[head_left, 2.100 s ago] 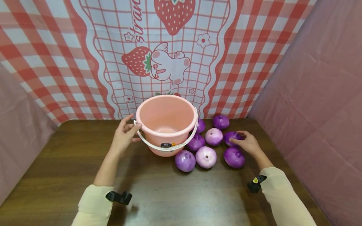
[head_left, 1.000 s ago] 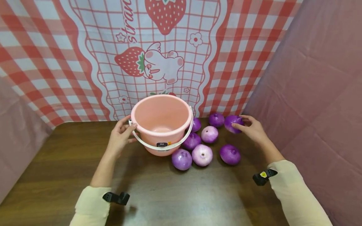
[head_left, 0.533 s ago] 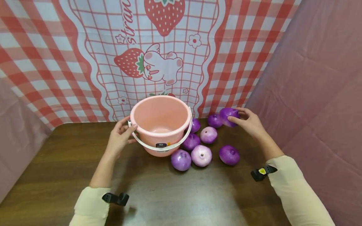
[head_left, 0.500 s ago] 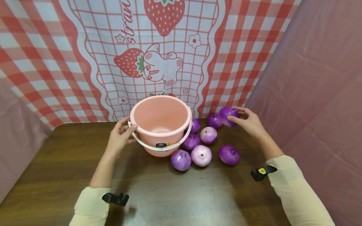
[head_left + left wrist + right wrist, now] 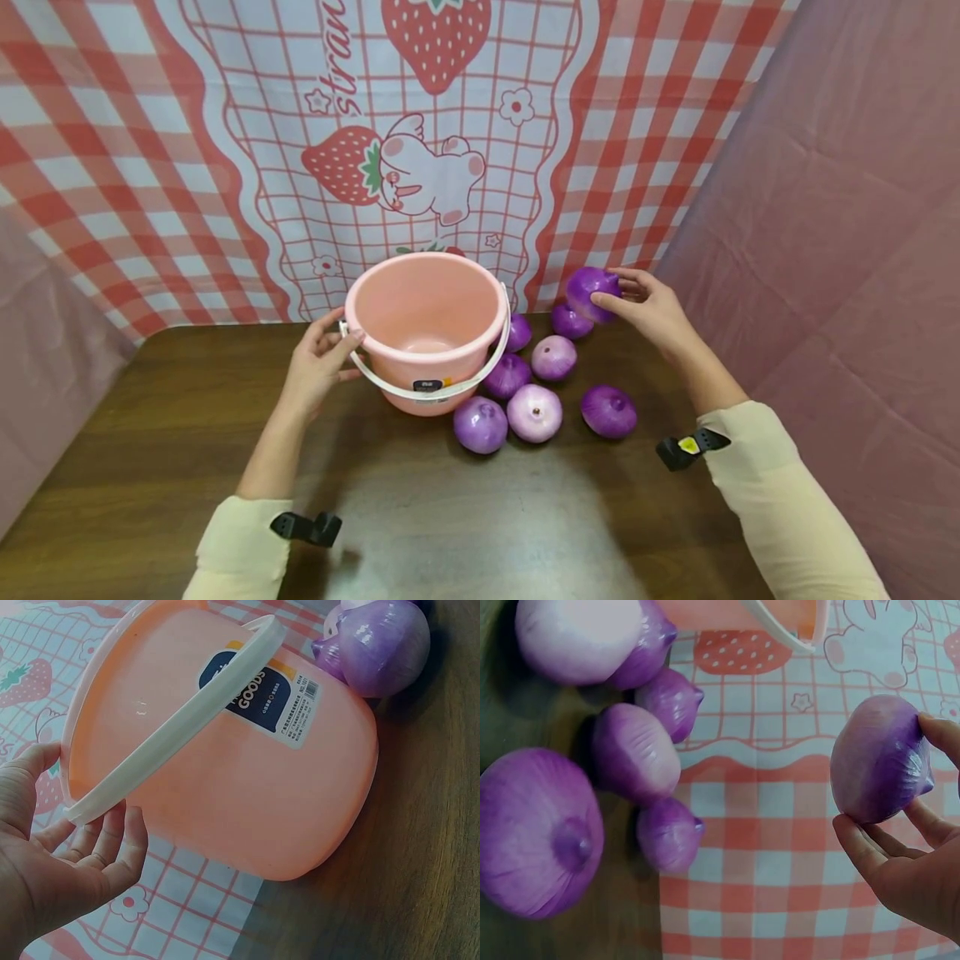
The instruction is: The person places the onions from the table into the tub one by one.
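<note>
A pink bucket (image 5: 431, 358) with a white handle (image 5: 442, 392) stands upright toward the back of the table. At its left rim my left hand (image 5: 318, 362) holds on, thumb on the rim and fingers beneath near the handle's end, as the left wrist view (image 5: 82, 855) shows. My right hand (image 5: 652, 312) grips a purple onion (image 5: 588, 292) between thumb and fingers, raised above the table at the back right. The right wrist view shows this onion (image 5: 877, 757) apart from the others. Several more onions (image 5: 535, 413) lie right of the bucket, one (image 5: 609, 411) set apart.
The brown wooden table (image 5: 420, 517) ends at the back against a red checked strawberry cloth (image 5: 360, 167). A plain pink cloth (image 5: 825, 250) hangs at the right. Inside the bucket, the visible bottom is bare.
My right hand has picked up the purple onion from among the others, raised it and carried it back and then left. My left hand keeps its hold on the bucket.
</note>
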A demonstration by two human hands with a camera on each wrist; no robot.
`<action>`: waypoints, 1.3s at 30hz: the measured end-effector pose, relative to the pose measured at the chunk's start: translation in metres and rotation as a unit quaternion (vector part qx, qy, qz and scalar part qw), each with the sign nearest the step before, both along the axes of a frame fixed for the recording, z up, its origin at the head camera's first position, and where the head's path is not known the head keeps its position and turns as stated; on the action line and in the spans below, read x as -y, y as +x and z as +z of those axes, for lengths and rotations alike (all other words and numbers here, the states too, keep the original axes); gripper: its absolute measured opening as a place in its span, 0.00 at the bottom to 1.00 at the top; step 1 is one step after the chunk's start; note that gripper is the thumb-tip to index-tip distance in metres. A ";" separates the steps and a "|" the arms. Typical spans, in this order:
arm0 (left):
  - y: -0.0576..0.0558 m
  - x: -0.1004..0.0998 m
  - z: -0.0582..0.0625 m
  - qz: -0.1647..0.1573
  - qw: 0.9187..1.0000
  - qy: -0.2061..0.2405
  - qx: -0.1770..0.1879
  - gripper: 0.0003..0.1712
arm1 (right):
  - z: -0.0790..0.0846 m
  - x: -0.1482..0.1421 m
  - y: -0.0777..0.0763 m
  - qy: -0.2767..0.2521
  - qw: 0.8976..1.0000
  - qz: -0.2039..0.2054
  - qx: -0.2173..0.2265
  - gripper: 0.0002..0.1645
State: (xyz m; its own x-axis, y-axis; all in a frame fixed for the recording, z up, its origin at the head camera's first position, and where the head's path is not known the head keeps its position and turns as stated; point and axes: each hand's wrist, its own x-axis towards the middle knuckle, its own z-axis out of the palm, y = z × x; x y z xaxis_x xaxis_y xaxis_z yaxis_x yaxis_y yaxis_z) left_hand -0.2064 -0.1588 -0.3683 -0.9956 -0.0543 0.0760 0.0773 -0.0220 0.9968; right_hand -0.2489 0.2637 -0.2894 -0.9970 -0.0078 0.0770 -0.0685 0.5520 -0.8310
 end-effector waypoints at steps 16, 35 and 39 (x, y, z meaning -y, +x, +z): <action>0.003 -0.001 0.001 0.011 1.000 0.002 0.012 0.33 | 0.013 0.030 -0.005 -0.045 0.998 0.037 -0.009 0.42; 0.001 -0.003 0.001 0.015 1.000 0.008 0.013 0.32 | 0.013 0.060 -0.012 -0.077 0.996 0.049 -0.017 0.38; 0.001 -0.003 0.000 0.014 1.000 0.007 0.010 0.32 | 0.013 0.066 -0.013 -0.083 0.995 0.054 -0.016 0.38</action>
